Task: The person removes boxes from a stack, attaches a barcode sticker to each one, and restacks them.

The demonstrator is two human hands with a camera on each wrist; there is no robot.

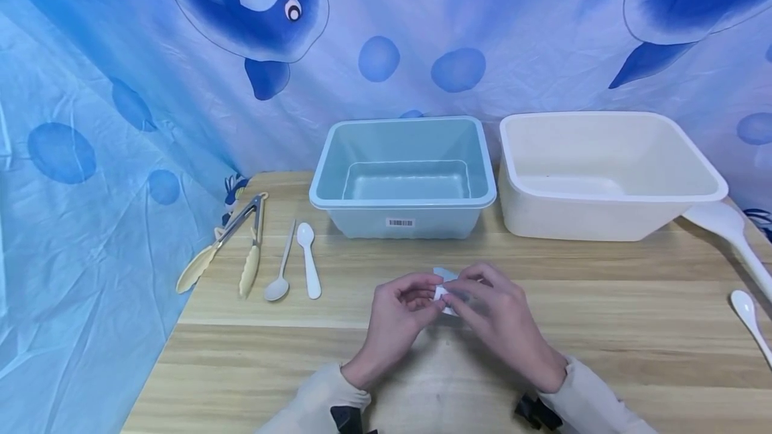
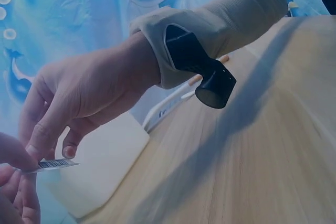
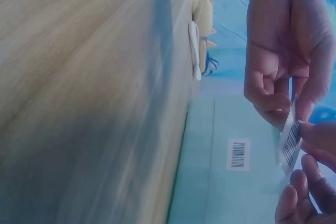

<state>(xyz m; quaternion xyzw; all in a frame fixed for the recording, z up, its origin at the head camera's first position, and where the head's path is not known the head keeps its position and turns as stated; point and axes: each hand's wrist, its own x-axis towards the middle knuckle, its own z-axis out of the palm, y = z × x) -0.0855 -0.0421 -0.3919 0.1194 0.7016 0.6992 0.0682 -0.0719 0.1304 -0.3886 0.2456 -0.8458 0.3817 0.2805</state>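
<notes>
A small barcode label (image 3: 290, 142) is between my two hands, above the front middle of the table. My left hand (image 1: 392, 317) pinches it from the left between thumb and fingers. From the right, my right hand (image 1: 506, 317) pinches the label's edge with thumb and fingertips. In the left wrist view the label (image 2: 58, 164) appears nearly edge-on, its stripes showing below the right hand (image 2: 86, 90). Fingers cover part of it in the head view. Behind the hands stands a light blue plastic bin (image 1: 403, 205) bearing another barcode sticker (image 1: 401, 222).
A white bin (image 1: 573, 220) stands right of the blue one. Tongs (image 1: 256, 240), a grey spoon (image 1: 279, 286) and a white spoon (image 1: 309, 263) lie at the left. A large white ladle (image 1: 724, 223) and a small white spoon (image 1: 746, 310) lie along the right edge.
</notes>
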